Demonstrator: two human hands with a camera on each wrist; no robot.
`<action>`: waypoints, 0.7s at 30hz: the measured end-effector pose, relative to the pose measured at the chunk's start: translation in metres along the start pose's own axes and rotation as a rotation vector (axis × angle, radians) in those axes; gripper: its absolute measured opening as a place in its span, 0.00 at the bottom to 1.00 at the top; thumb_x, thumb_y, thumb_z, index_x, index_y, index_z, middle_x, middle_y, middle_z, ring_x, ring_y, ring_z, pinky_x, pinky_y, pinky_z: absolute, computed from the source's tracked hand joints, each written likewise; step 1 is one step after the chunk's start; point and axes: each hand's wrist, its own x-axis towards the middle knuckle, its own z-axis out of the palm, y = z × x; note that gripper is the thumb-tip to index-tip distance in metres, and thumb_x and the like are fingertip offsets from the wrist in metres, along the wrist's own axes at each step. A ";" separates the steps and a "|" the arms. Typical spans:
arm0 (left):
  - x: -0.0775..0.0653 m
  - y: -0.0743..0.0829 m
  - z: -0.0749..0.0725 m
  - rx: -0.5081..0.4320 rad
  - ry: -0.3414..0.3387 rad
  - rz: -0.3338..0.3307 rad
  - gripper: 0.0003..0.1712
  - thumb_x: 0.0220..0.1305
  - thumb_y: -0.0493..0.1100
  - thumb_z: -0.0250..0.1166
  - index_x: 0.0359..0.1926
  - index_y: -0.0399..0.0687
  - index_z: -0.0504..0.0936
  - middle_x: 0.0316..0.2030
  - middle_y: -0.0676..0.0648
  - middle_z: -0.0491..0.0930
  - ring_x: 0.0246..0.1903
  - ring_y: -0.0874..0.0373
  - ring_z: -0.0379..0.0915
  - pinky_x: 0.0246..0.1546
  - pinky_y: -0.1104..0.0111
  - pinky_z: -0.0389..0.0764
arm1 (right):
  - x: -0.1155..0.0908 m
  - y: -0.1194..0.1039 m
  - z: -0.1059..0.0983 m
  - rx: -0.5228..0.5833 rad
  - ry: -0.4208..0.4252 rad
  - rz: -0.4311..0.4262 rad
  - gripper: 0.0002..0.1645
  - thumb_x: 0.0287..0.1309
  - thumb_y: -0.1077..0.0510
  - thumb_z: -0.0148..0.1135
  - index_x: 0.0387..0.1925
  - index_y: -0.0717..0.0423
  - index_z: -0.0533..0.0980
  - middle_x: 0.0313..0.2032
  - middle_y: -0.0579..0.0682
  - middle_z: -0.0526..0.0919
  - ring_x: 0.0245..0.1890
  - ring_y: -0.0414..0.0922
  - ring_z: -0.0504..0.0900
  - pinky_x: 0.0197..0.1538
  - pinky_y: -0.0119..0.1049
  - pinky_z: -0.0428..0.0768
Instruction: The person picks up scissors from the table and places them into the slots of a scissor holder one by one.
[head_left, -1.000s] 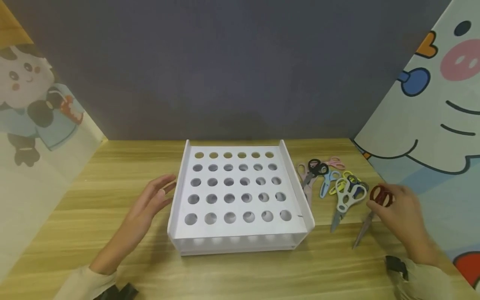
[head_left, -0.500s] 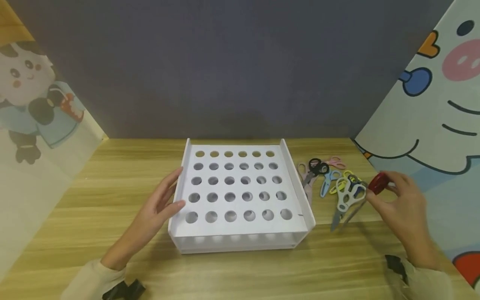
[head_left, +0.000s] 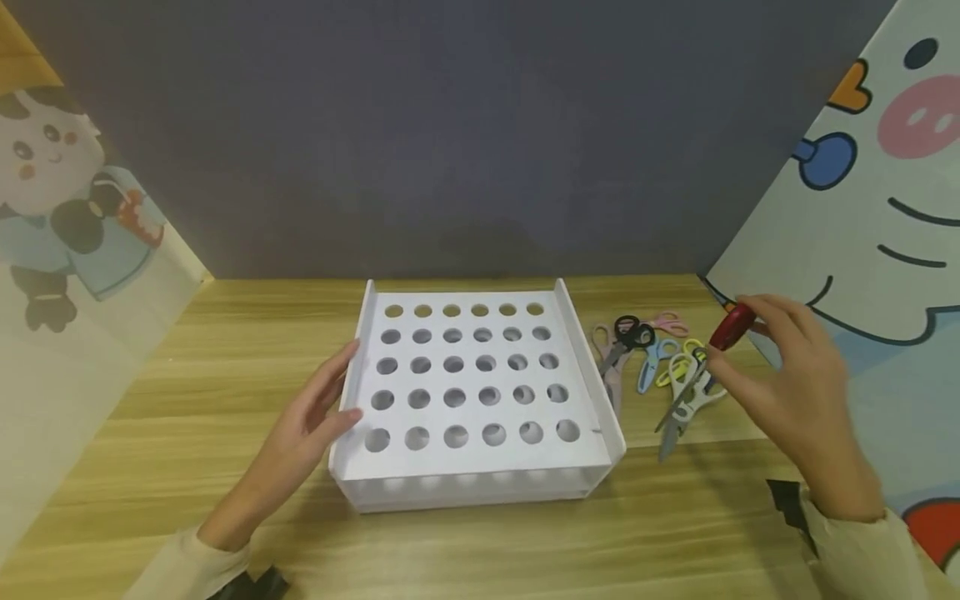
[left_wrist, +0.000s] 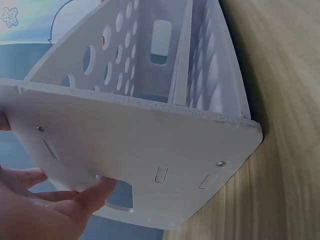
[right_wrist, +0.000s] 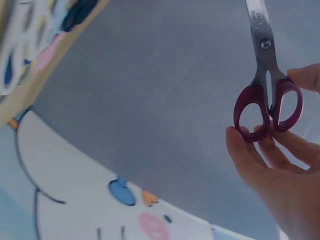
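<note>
My right hand [head_left: 798, 387] pinches a pair of scissors [head_left: 732, 326] by the dark red handles, its blades pointing down and left above the table. The right wrist view shows the thumb on one handle loop and fingertips on the other, blades together. My left hand [head_left: 303, 433] rests against the left side panel of a white rack [head_left: 468, 379] with rows of round holes. In the left wrist view, its fingers [left_wrist: 95, 194] touch the panel's outer face near a cutout. White-handled scissors [head_left: 705, 396] lie beneath the held pair, partly covered by it.
Right of the rack lie several more scissors: black-handled [head_left: 634, 332], light blue [head_left: 655, 363], pink [head_left: 670, 323], yellow [head_left: 678, 367] and pale pink [head_left: 611, 379]. A dark grey panel [head_left: 465, 142] stands behind the wooden table [head_left: 480, 550]; cartoon-printed panels flank it.
My right hand has lifted the red-handled scissors off the table and carried them left, over the white-handled pair. My left hand has moved right to touch the rack.
</note>
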 end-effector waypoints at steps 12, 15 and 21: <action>-0.010 0.002 0.002 -0.021 0.008 0.028 0.39 0.71 0.28 0.53 0.78 0.49 0.52 0.78 0.42 0.47 0.73 0.58 0.53 0.62 0.75 0.67 | 0.049 -0.041 0.009 0.090 0.120 -0.107 0.40 0.49 0.53 0.65 0.65 0.64 0.71 0.55 0.66 0.78 0.54 0.59 0.77 0.60 0.23 0.72; -0.012 -0.001 0.004 -0.037 0.005 0.028 0.39 0.72 0.28 0.52 0.79 0.49 0.51 0.78 0.42 0.46 0.73 0.58 0.54 0.61 0.74 0.69 | 0.058 -0.055 0.013 0.132 0.185 -0.108 0.36 0.50 0.58 0.66 0.62 0.66 0.73 0.55 0.66 0.78 0.55 0.57 0.76 0.60 0.28 0.74; -0.016 -0.009 0.008 -0.028 0.011 0.015 0.39 0.72 0.28 0.51 0.79 0.50 0.50 0.78 0.44 0.45 0.74 0.55 0.50 0.63 0.73 0.66 | 0.069 -0.087 0.018 0.204 0.340 -0.101 0.28 0.51 0.64 0.68 0.55 0.69 0.77 0.52 0.67 0.79 0.55 0.55 0.76 0.61 0.37 0.77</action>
